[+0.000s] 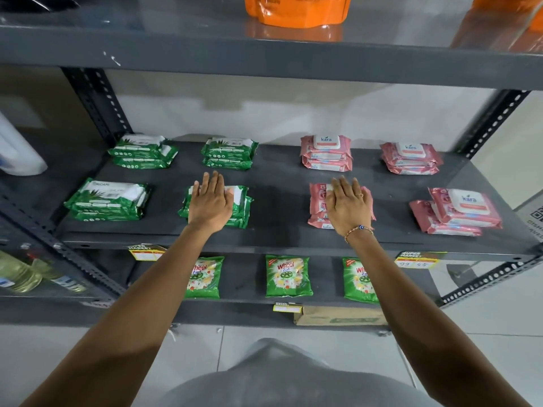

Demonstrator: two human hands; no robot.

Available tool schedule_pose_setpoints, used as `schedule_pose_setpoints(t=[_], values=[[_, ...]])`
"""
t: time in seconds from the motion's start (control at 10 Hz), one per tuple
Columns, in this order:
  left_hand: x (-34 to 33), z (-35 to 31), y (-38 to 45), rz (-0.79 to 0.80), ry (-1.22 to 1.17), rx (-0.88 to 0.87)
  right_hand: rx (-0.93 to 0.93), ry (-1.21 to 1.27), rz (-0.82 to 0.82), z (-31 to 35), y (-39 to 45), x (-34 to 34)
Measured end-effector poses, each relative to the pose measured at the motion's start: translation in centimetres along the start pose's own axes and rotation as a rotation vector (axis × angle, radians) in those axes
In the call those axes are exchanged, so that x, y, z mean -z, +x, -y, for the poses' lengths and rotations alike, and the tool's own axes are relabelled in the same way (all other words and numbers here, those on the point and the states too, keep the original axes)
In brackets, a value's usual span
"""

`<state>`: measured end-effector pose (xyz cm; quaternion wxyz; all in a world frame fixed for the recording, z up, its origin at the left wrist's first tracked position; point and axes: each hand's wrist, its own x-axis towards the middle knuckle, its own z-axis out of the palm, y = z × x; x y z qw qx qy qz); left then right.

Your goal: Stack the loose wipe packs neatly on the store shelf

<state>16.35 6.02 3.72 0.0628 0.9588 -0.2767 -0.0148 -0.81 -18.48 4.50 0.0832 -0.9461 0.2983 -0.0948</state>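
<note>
On the dark grey shelf lie green wipe packs on the left and pink wipe packs on the right, in small stacks. My left hand rests flat, fingers together, on the front green stack. My right hand rests flat on the front pink stack. Other green stacks sit at the front left, back left and back middle. Pink stacks sit at the back, back right and front right, the last one skewed.
Green detergent pouches lie on the shelf below, beside a brown carton. Orange bags stand on the shelf above. Slotted uprights frame the bay. Bottles stand in the left bay. Price tags hang on the shelf edge.
</note>
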Motion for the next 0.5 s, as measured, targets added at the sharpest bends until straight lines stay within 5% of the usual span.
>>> schedule_pose_setpoints(t=[0.1, 0.2, 0.3, 0.5], values=[[0.8, 0.0, 0.1, 0.064, -0.058, -0.008, -0.019, 0.001, 0.058, 0.2, 0.2, 0.8], [1.8, -1.1, -0.5, -0.052, -0.079, -0.067, -0.006, -0.004, -0.046, 1.3, -0.7, 1.8], [3.1, -3.7, -2.4, -0.408, -0.103, -0.143, 0.066, -0.003, -0.275, 3.7, -2.9, 1.8], [7.8, -6.9, -5.1, -0.865, -0.167, -0.243, 0.130, 0.003, -0.545, 6.3, -4.8, 2.8]])
